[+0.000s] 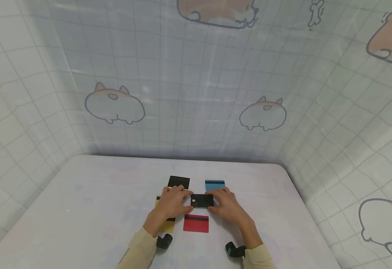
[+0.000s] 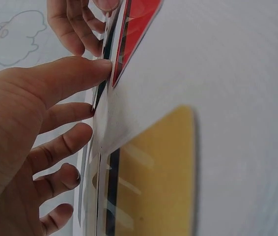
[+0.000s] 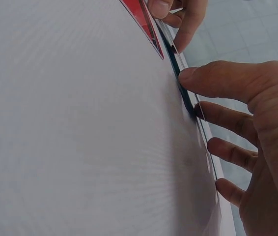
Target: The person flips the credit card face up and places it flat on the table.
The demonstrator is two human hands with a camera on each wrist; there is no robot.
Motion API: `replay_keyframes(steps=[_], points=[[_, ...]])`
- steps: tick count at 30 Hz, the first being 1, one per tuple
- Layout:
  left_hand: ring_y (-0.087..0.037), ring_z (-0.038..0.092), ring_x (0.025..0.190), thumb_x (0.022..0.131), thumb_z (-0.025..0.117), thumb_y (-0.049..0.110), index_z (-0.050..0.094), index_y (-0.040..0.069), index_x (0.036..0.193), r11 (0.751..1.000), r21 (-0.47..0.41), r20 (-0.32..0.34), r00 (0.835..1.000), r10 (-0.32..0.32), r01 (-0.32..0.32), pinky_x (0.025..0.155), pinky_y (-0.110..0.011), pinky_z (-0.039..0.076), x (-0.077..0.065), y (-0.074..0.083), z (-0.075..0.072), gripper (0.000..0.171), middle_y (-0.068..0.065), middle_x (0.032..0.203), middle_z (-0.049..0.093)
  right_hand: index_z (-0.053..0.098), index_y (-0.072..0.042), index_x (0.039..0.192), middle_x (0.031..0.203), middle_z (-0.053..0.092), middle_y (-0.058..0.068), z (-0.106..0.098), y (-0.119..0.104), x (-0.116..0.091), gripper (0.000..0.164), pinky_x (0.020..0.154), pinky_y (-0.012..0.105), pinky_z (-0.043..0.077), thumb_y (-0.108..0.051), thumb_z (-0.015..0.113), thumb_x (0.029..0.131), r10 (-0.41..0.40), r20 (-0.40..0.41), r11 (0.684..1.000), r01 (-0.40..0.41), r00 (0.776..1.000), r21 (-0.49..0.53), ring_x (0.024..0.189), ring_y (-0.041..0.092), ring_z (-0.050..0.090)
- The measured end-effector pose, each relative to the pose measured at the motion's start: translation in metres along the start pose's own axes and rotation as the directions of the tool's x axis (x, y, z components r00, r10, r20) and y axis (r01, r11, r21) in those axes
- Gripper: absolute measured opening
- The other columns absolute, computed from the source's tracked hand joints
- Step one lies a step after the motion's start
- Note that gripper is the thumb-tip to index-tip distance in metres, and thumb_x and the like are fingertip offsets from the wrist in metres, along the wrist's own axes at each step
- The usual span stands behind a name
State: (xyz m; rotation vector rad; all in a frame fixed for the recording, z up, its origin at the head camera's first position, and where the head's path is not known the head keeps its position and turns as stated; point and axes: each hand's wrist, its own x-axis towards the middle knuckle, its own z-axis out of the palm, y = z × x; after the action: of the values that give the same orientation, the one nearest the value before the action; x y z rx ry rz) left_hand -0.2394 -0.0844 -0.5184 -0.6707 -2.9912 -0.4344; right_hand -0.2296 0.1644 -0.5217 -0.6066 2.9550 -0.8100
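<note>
A black card (image 1: 202,200) with a chip and "VIP" lettering lies in the middle of the group in the head view. My left hand (image 1: 173,202) pinches its left end, thumb at the near corner and index finger at the far corner. At the right end, my right hand (image 1: 227,203) has the same hold. Both wrist views show the black card nearly edge-on, with the other fingers spread loosely. Just nearer than the hands lies a red card (image 1: 196,223) with a dark stripe. Yellow, dark-striped card surface (image 1: 168,226) shows around my left hand and wrist, partly covered.
Another black card (image 1: 179,182) lies beyond my left hand, and a blue striped card (image 1: 215,185) beyond the right one. All rest on a white table (image 1: 92,209). Patterned curtain walls (image 1: 196,112) rise at its back and sides. Black wrist devices (image 1: 164,241) sit beside the sleeves.
</note>
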Motion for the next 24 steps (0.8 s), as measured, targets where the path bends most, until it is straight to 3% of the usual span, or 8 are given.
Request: replay_keyframes(steps=[12, 24], points=[[-0.019, 0.059, 0.101, 0.081, 0.078, 0.054, 0.069, 0.028, 0.128, 1.0, -0.008, 0.019, 1.0, -0.021, 0.022, 0.094, -0.054, 0.04, 0.004, 0.003, 0.002, 0.054, 0.001, 0.109, 0.063, 0.064, -0.027, 0.131, 0.134, 0.06, -0.002, -0.001, 0.006, 0.002, 0.049, 0.106, 0.057, 0.035, -0.03, 0.08, 0.085, -0.018, -0.003, 0.999, 0.018, 1.0, -0.041, 0.127, 0.023, 0.045], [-0.021, 0.059, 0.102, 0.082, 0.077, 0.051, 0.069, 0.027, 0.128, 0.999, -0.011, 0.013, 0.999, -0.034, 0.034, 0.092, -0.053, 0.04, 0.008, 0.006, 0.002, 0.052, 0.0, 0.109, 0.063, 0.064, -0.028, 0.13, 0.136, 0.059, -0.001, -0.004, 0.012, 0.007, 0.047, 0.106, 0.058, 0.033, -0.03, 0.079, 0.085, -0.032, 0.021, 0.999, 0.033, 0.999, -0.033, 0.129, 0.025, 0.044]])
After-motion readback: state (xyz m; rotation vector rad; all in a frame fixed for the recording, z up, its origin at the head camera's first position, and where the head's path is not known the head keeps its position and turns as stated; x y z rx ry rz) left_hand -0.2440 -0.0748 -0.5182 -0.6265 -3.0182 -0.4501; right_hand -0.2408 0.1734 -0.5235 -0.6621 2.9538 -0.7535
